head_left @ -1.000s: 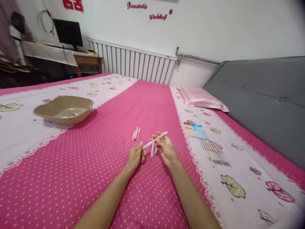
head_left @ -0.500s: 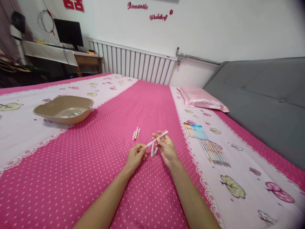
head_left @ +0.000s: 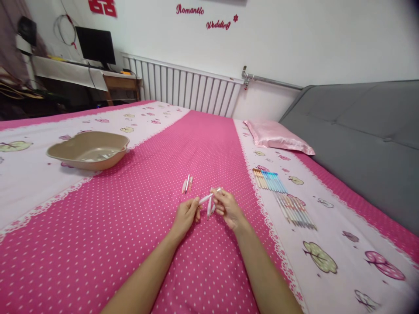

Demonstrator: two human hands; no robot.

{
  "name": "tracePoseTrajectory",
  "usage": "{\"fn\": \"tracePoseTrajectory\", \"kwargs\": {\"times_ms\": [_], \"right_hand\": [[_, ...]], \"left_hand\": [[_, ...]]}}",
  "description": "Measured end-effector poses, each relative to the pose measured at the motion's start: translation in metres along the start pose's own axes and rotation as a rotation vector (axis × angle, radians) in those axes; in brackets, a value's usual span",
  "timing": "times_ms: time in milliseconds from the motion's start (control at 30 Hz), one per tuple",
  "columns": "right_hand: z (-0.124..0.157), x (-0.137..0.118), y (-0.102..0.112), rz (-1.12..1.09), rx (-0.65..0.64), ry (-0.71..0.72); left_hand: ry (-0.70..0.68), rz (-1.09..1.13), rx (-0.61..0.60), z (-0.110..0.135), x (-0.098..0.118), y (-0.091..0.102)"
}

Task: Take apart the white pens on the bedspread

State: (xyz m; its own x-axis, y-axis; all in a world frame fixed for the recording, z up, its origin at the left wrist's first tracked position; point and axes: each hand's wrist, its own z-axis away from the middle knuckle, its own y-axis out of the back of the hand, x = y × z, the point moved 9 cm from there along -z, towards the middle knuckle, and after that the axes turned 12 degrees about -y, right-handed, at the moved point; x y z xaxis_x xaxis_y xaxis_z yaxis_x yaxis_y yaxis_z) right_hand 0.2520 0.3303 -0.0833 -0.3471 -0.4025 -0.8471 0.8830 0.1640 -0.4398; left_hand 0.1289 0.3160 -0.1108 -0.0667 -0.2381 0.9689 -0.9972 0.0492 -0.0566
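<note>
Between my hands is a pale pink-and-white pen (head_left: 205, 199), tilted up to the right. My left hand (head_left: 186, 216) pinches its lower left end. The fingers of my right hand (head_left: 228, 209) are closed round its upper right end and partly cover it. Just below, a couple of similar pens (head_left: 209, 207) lie on the pink dotted bedspread (head_left: 157, 244). Beyond my left hand, a small group of pen parts or slim pens (head_left: 187, 184) lies on the cloth; their exact kind is too small to tell.
Rows of brown and blue pens (head_left: 270, 180) and grey-orange pens (head_left: 296, 211) lie at the right. A beige plastic basin (head_left: 88, 148) with small clear pieces inside stands at the left. A pink pillow (head_left: 278, 137) rests against the grey headboard (head_left: 356, 126).
My right hand has closed further round the pen's upper end, its fingers curling in, and the pen sits slightly lower. My left hand keeps its pinch nearly in place.
</note>
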Motion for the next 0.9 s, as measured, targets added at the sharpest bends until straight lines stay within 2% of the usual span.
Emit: {"fn": "tracePoseTrajectory", "kwargs": {"times_ms": [67,133,200,267,333,433,567,667,733,800,900], "right_hand": [[0.001,-0.005,0.008,0.023,0.057,0.038],[0.004,-0.015,0.027,-0.020,0.163,0.101],[0.008,-0.026,0.047,-0.086,0.273,0.186],[0.010,-0.032,0.057,-0.114,0.330,0.257],[0.005,-0.029,0.051,-0.046,0.321,0.266],[-0.011,-0.015,0.025,0.179,0.272,0.244],[-0.029,-0.002,-0.004,0.446,0.187,0.313],[-0.034,0.005,-0.011,0.446,0.092,0.253],[-0.030,0.008,-0.011,0.368,0.051,0.186],[-0.024,0.004,-0.009,0.310,0.042,0.156],[-0.015,-0.008,0.005,0.299,0.109,0.176]], "left_hand": [[-0.008,-0.040,-0.002,0.000,0.000,0.000],[-0.004,-0.053,0.019,0.000,-0.002,0.003],[0.006,-0.040,0.081,0.000,-0.004,0.010],[0.020,-0.006,0.161,0.000,-0.007,0.018],[0.038,0.049,0.230,-0.001,-0.011,0.024],[0.066,0.107,0.280,-0.007,-0.015,0.026],[0.056,0.143,0.240,-0.025,-0.015,0.015],[0.023,0.174,0.156,-0.034,-0.016,0.007],[-0.023,0.086,0.092,-0.034,-0.014,0.006],[-0.119,-0.105,0.059,-0.031,-0.004,0.010],[-0.253,-0.427,0.074,-0.022,0.016,0.016]]}}
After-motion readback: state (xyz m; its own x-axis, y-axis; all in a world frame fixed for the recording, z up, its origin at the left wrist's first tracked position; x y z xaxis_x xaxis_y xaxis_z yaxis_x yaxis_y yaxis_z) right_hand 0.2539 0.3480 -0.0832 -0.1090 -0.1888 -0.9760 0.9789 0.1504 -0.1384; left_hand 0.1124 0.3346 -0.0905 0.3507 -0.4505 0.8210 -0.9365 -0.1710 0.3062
